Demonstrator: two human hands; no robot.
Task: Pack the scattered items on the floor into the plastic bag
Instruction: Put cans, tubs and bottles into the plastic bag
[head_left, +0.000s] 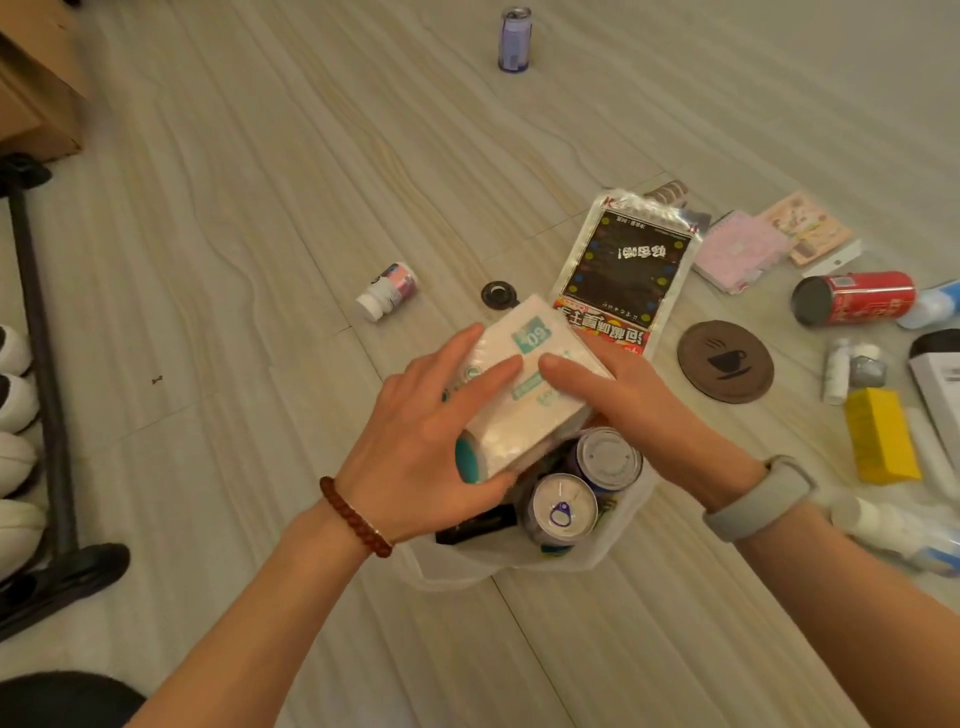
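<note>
Left hand (441, 415), right hand (613, 384) gripping tissue pack (524, 384) above plastic bag (618, 540)

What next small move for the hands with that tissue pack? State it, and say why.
Probably lower the tissue pack into the plastic bag, on top of the cans. The left hand and right hand hold it just above the open bag, whose lower part the cans already fill.

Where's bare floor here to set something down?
Bare floor spans the left, between the shoe rack, the small bottle and the purple can. It is crowded right of the plastic bag, around the coaster and red can.
</note>
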